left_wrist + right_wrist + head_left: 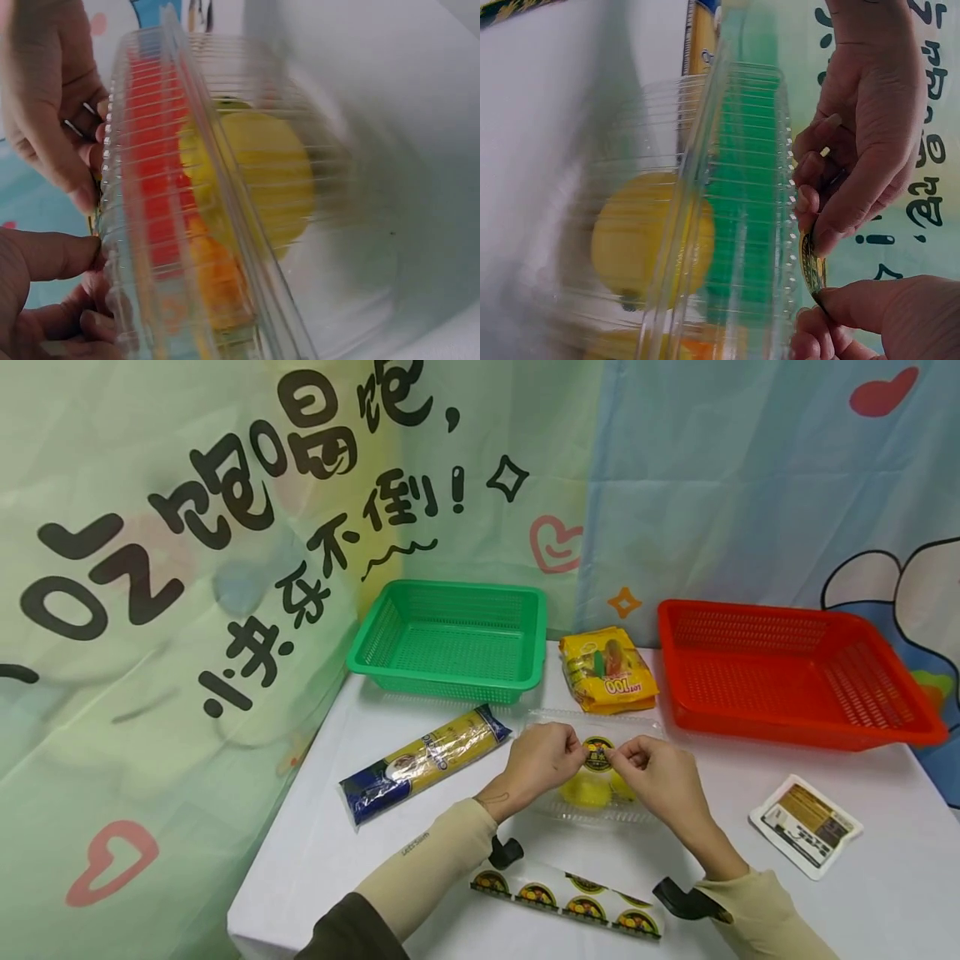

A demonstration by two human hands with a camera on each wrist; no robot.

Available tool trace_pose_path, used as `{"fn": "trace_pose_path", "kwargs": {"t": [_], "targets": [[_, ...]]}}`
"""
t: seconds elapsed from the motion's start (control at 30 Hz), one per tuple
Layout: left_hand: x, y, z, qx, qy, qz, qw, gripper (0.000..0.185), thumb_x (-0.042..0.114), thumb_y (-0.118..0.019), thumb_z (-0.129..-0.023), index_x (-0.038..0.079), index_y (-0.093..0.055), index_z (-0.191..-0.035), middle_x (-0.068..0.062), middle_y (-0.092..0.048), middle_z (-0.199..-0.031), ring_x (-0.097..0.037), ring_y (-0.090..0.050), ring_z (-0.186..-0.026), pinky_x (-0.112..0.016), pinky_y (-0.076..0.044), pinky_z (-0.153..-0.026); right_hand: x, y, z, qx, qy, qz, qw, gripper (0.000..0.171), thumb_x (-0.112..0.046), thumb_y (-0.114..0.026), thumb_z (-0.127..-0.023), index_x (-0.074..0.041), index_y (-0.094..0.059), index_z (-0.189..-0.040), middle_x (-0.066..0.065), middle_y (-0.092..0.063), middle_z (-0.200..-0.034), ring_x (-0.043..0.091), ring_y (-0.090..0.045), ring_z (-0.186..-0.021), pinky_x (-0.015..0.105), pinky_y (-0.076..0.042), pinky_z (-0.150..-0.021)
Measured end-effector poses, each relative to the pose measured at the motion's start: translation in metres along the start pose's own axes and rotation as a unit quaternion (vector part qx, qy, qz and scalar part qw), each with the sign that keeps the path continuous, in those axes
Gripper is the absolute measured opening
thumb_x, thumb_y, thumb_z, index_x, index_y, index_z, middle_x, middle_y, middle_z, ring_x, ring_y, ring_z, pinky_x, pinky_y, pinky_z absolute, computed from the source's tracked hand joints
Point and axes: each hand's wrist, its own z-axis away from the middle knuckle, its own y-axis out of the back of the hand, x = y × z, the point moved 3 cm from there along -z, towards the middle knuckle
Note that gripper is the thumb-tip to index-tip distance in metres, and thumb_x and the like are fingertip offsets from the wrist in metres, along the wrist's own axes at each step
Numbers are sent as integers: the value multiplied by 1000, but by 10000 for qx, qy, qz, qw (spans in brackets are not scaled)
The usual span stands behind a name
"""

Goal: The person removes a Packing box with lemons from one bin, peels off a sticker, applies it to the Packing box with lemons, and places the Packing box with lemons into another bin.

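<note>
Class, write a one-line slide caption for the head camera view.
Both hands, left hand and right hand, pinch a round sticker over a clear clamshell box of yellow fruit.

Left hand (536,764) and right hand (660,774) meet, fingertips pinched.

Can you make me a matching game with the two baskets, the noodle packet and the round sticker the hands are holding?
Things:
1. green basket
2. red basket
3. long yellow and blue packet
4. round sticker

Places:
A. pinched between the left hand and the right hand, over the clear plastic box with yellow fruit
B. at the back right of the white table
C. lying flat to the left of the hands
D. at the back, towards the left of the table

Pairs: 1-D, 2-B, 3-C, 4-A
</note>
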Motion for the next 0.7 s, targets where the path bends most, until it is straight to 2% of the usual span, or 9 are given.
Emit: {"fn": "trace_pose_path", "kwargs": {"t": [0.27, 0.7], "targets": [[-1, -5, -3, 152, -123, -513, 9985, 28, 24, -67, -94, 19, -62, -68, 9, -53, -57, -5, -46, -50, -19, -36, -44, 2, -5, -3, -147, 86, 203, 9996, 17, -19, -74, -88, -9, -69, -76, -3, -61, -59, 10, -47, -52, 23, -36, -48], [-5, -11, -6, 170, -176, -806, 9964, 29, 26, -68, -94, 21, -61, -67, 11, -55, -60, -6, -50, -54, -21, -38, -46, 4, -9, -4, -186, 103, 261, 9994, 15, -15, -71, -87, -9, -68, -74, -2, -60, -61, 12, -48, -53, 25, -37, -48]]}}
